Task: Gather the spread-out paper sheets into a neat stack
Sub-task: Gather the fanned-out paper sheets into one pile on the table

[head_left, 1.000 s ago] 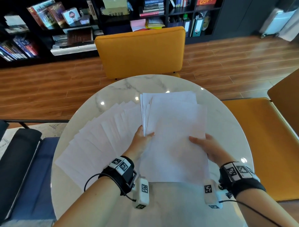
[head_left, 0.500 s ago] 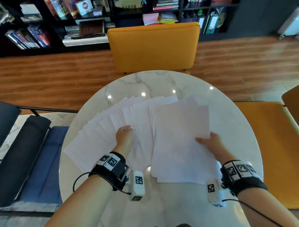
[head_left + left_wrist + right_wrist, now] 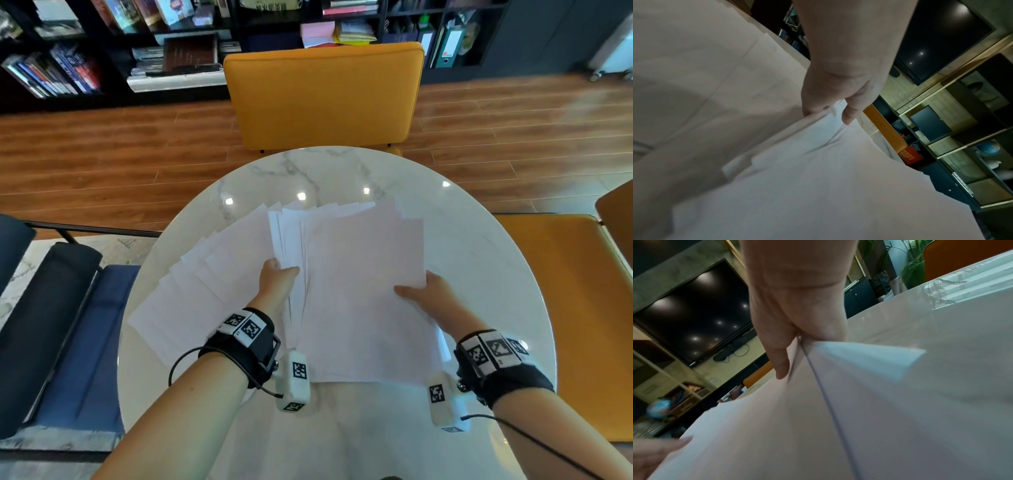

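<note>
Mid-gather here. My right hand (image 3: 423, 294) pinches the right edge of the gathered pile (image 3: 363, 291), thumb on top, and my left hand (image 3: 275, 279) grips a clump of sheets at the pile's left edge. The pile sits roughly centre on the marble tabletop (image 3: 479, 246), still pretty ragged along the far edge. A fan of loose sheets (image 3: 205, 284) lies spread to the left, touching it. Next move, I reckon: sweep those in, then square the edges.

"HARD COPY" stands in pale letters on an orange box (image 3: 909, 156) on a shelf; nothing else is legible
</note>
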The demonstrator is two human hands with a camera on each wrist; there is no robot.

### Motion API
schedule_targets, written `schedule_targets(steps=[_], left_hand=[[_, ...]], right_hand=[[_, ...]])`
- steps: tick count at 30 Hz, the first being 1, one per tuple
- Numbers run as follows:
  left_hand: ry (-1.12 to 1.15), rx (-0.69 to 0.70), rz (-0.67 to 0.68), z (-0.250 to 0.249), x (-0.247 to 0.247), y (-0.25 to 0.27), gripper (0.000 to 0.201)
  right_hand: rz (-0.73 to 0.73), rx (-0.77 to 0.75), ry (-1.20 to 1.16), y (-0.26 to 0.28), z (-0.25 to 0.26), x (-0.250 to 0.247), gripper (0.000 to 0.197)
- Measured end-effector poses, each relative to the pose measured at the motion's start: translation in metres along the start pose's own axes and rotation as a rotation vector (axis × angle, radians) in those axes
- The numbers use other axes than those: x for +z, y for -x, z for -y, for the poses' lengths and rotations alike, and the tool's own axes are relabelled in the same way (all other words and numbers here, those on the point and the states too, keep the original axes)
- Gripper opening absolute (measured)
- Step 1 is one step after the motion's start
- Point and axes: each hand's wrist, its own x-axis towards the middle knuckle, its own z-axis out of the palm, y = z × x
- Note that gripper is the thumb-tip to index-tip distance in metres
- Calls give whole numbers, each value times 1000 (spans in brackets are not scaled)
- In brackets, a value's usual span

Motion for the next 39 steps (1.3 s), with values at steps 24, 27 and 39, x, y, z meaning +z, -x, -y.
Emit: schedule_targets(steps=[24, 27, 39], left_hand=[[154, 249, 385, -2, 6, 31, 34], [165, 237, 403, 0, 5, 33, 33], [13, 172, 192, 22, 19, 37, 54]], right_hand=[[95, -92, -379, 2, -7, -9, 49], [136, -27, -489, 6, -5, -11, 39], [145, 115, -432, 15, -11, 4, 18]])
